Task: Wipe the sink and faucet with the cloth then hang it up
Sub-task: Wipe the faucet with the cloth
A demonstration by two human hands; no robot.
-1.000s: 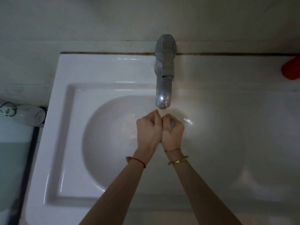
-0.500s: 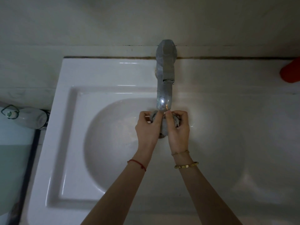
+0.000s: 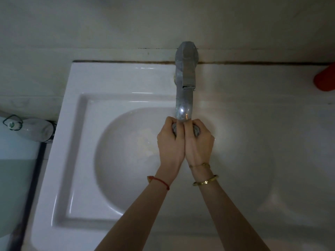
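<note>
Head view. White sink [image 3: 76,142] with a square raised rim and a round basin; its back edge meets the wall along a dark grout line. Metal faucet [image 3: 184,82] stands at the middle of the back rim, spout reaching out over the basin.

Left hand [image 3: 170,142] and right hand [image 3: 198,142] are pressed side by side directly under the spout tip, fingers curled shut around a small grey cloth [image 3: 196,132]. Only scraps of cloth show between the fingers; the rest is hidden inside the fists. Fingertips sit just below the spout tip; contact with the spout cannot be told.

Red cord bracelet [image 3: 159,182] on the left wrist, gold bangle [image 3: 205,182] on the right.

Open basin lies to both sides of the hands and toward the near rim. Left of the sink edge: a white bottle [image 3: 29,129] lying down, near the rim. A red object [image 3: 325,78] sits at the far right edge, cut off by the frame, well apart from the hands.
</note>
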